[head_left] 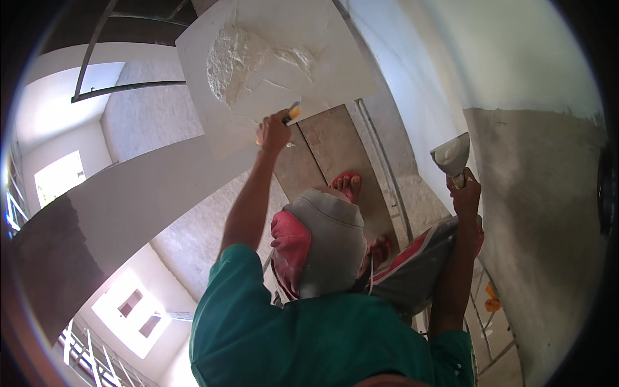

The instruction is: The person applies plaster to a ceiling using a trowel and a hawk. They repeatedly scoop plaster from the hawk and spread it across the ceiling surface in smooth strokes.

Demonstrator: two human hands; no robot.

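My left hand (274, 134) is closed around a tool with a black and yellow handle (293, 112), beside the near edge of a large pale board (342, 64). What kind of tool it is cannot be made out. Wet white plaster (235, 64) lies on the board in a thick heap with smaller smears around it. In my right hand (465, 193) is a wide putty knife (450, 155), its blade pointing up and carrying a dab of white plaster. That blade is close to the right wall, where a white coat (522, 58) meets a bare grey-brown area (541, 187).
I stand in red sandals on scaffold planks (342, 142), with a metal rail (383, 168) along their right side. A metal frame (97, 58) rises at the upper left. Beyond a curved wall band (142, 174) lie window openings and more scaffolding (97, 355), far below.
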